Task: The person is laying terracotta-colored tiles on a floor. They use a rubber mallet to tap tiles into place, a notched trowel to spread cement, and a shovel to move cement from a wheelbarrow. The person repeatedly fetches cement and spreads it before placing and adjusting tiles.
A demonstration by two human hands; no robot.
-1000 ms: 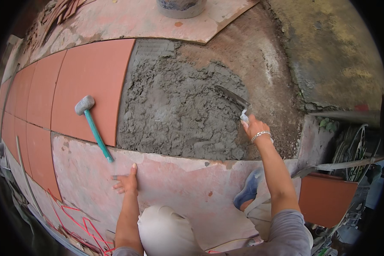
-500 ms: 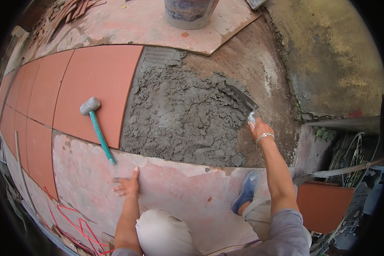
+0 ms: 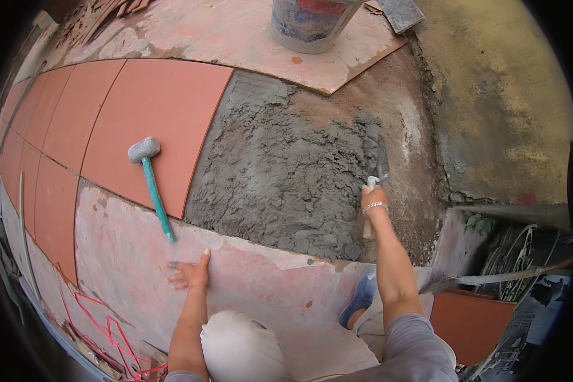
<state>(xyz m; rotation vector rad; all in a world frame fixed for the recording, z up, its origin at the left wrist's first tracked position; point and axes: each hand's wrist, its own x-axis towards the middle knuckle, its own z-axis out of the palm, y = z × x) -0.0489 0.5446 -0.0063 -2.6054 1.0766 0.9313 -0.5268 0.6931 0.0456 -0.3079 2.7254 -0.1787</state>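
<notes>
My right hand (image 3: 374, 197) is closed round the handle of a trowel (image 3: 382, 160), whose blade stands at the right edge of a bed of wet grey mortar (image 3: 280, 172). My left hand (image 3: 191, 274) lies flat with fingers spread on the pinkish floor slab (image 3: 254, 280), in front of the mortar. A mallet (image 3: 153, 184) with a grey head and green handle rests on the large red-orange tile (image 3: 153, 108) left of the mortar, its handle end reaching over the slab.
A stained bucket (image 3: 309, 28) stands on the slab beyond the mortar, near a grey flat piece (image 3: 398, 14). A mossy wall (image 3: 503, 108) rises at the right. Another red tile (image 3: 471, 325) leans at the lower right, and red strapping (image 3: 111, 331) lies lower left.
My right hand has drawn the trowel slightly nearer and turned its blade from slanting to nearly upright in the picture. The left hand stays put, while the view has shifted a little.
</notes>
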